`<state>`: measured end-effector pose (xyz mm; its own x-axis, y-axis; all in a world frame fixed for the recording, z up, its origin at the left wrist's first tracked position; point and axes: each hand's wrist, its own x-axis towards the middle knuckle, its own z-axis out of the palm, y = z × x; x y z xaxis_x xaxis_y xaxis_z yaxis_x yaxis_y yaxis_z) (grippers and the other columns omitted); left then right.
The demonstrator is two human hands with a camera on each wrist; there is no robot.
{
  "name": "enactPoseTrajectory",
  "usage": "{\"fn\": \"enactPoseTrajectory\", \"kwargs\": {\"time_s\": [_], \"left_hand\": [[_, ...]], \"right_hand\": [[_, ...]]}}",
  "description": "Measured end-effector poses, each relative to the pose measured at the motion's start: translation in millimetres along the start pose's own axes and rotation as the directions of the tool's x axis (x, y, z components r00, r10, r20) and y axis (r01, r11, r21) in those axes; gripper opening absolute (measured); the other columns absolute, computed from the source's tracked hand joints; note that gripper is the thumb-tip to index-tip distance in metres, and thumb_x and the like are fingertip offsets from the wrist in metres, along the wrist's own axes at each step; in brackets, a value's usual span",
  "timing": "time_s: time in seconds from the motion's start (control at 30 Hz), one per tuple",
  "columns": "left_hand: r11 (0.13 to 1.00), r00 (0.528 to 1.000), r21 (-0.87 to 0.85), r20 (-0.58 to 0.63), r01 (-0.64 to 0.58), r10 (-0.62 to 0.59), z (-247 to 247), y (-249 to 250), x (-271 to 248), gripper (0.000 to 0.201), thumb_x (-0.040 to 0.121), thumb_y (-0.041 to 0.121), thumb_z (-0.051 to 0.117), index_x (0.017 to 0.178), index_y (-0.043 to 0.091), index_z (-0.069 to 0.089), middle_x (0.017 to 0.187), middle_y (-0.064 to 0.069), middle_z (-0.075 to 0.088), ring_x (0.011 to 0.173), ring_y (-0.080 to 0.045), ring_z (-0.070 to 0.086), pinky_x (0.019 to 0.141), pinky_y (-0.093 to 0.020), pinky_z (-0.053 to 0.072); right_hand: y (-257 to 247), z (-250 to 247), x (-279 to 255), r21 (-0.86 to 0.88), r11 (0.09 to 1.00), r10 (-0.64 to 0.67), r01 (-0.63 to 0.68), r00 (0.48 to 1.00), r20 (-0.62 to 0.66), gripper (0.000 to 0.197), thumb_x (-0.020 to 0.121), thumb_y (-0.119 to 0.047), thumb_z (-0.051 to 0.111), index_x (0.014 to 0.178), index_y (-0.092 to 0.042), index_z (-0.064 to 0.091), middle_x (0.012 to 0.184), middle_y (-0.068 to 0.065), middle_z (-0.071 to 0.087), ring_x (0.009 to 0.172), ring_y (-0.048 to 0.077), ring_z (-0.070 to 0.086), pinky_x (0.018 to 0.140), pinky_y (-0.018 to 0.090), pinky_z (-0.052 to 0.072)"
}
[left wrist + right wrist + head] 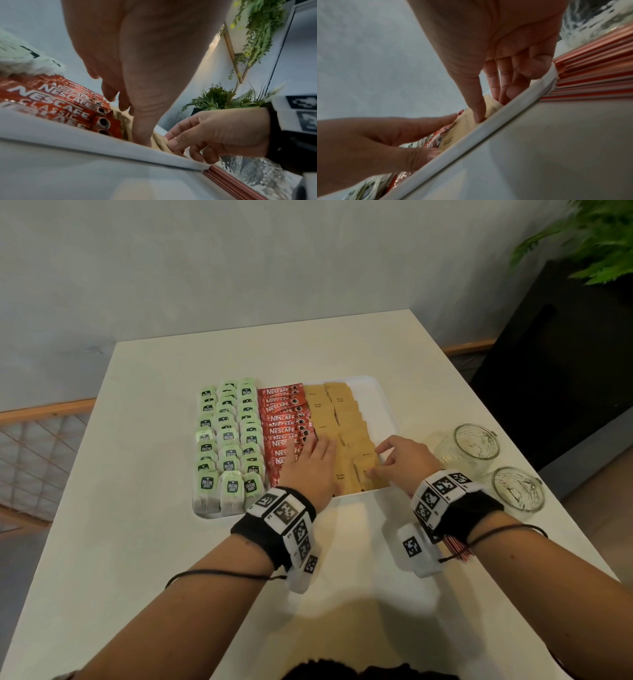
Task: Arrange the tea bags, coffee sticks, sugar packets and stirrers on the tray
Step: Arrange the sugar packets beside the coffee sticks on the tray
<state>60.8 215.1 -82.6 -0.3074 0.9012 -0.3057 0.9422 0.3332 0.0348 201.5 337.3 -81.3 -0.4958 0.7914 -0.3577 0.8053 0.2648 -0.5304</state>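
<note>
Sugar packets fill the tray right of the Nescafé coffee sticks and green tea bags, so square this last column: your left hand lies flat with straight fingers across the near sticks and packets, and your right hand seems to pinch the nearest packet's edge, though the thumb hides the contact. Keep the flat hand pressing lightly so the rows don't ride up, nudge the edge inward, and leave the bare strip for the stirrers, lying off the tray beside the glass jars.
</note>
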Motion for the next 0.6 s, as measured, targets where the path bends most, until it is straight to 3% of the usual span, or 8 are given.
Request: {"fn": "enactPoseTrajectory", "kwargs": {"time_s": [0.07, 0.13, 0.2, 0.3, 0.43, 0.53, 0.6], "left_hand": [[0.999, 0.998, 0.052, 0.056, -0.012, 0.009, 3.0, 1.4, 3.8, 0.072, 0.103, 0.047, 0.027, 0.155, 0.014, -0.009, 0.164, -0.005, -0.010, 0.151, -0.025, -0.011, 0.116, -0.053, -0.013], [0.997, 0.997, 0.069, 0.070, -0.016, 0.011, 3.8, 2.4, 5.3, 0.070, 0.104, 0.047, 0.024, 0.155, 0.013, -0.010, 0.164, -0.006, -0.012, 0.150, -0.024, -0.011, 0.116, -0.054, -0.014], [0.996, 0.997, 0.086, 0.076, -0.026, 0.019, 3.9, 3.2, 5.0, 0.069, 0.104, 0.046, 0.022, 0.155, 0.013, -0.010, 0.163, -0.006, -0.013, 0.151, -0.024, -0.011, 0.116, -0.054, -0.015], [0.995, 0.997, 0.094, 0.076, -0.035, 0.028, 4.9, 3.6, 4.4, 0.068, 0.104, 0.044, 0.023, 0.154, 0.012, -0.011, 0.163, -0.007, -0.013, 0.151, -0.023, -0.009, 0.115, -0.053, -0.016], [0.996, 0.996, 0.080, 0.075, -0.047, 0.041, 3.3, 2.5, 3.0, 0.068, 0.105, 0.043, 0.023, 0.154, 0.013, -0.011, 0.163, -0.006, -0.014, 0.151, -0.022, -0.010, 0.112, -0.052, -0.020], [0.999, 0.998, 0.033, 0.047, -0.036, 0.034, -3.6, -1.2, 3.1, 0.064, 0.105, 0.041, 0.020, 0.155, 0.014, -0.011, 0.163, -0.005, -0.013, 0.151, -0.020, -0.011, 0.109, -0.051, -0.024], [1.000, 1.000, 0.011, 0.004, -0.007, 0.007, -8.8, -6.6, 6.1, 0.060, 0.106, 0.038, 0.018, 0.155, 0.015, -0.009, 0.164, -0.004, -0.011, 0.151, -0.020, -0.011, 0.111, -0.054, -0.021]], "right_hand": [[-0.4, -0.2, 2.3, -0.007, 1.000, -0.012, 0.012, 1.000, 0.000, 0.045, 0.075, -0.039, 0.079, 0.112, -0.026, 0.059, 0.092, -0.007, 0.065, 0.085, 0.015, 0.063, 0.071, 0.030, 0.049], [-2.0, -1.4, 6.9, 0.016, 0.999, -0.041, 0.041, 0.999, -0.034, 0.050, 0.080, -0.037, 0.075, 0.124, -0.022, 0.057, 0.102, -0.005, 0.064, 0.096, 0.017, 0.061, 0.083, 0.032, 0.048], [-6.2, -2.7, 12.8, 0.056, 0.996, -0.071, 0.074, 0.996, -0.057, 0.048, 0.089, -0.029, 0.067, 0.131, -0.009, 0.055, 0.113, 0.006, 0.063, 0.104, 0.024, 0.059, 0.092, 0.036, 0.047], [-10.7, -1.1, 22.8, 0.101, 0.990, -0.095, 0.097, 0.995, -0.029, 0.039, 0.095, -0.017, 0.053, 0.122, 0.012, 0.052, 0.111, 0.024, 0.063, 0.099, 0.039, 0.061, 0.093, 0.049, 0.048], [-12.2, 1.5, 30.5, 0.091, 0.991, -0.101, 0.101, 0.995, -0.001, 0.027, 0.095, -0.010, 0.046, 0.103, 0.010, 0.061, 0.105, 0.027, 0.064, 0.090, 0.036, 0.062, 0.087, 0.050, 0.051], [-17.3, -5.7, 36.2, 0.141, 0.985, -0.094, 0.097, 0.995, -0.028, 0.034, 0.098, -0.007, 0.040, 0.122, 0.006, 0.059, 0.125, 0.024, 0.059, 0.112, 0.038, 0.057, 0.098, 0.050, 0.046], [-22.0, -9.4, 42.3, 0.182, 0.979, -0.085, 0.088, 0.996, -0.024, 0.035, 0.098, -0.005, 0.039, 0.125, 0.004, 0.060, 0.128, 0.019, 0.059, 0.117, 0.035, 0.055, 0.101, 0.046, 0.044]]}}
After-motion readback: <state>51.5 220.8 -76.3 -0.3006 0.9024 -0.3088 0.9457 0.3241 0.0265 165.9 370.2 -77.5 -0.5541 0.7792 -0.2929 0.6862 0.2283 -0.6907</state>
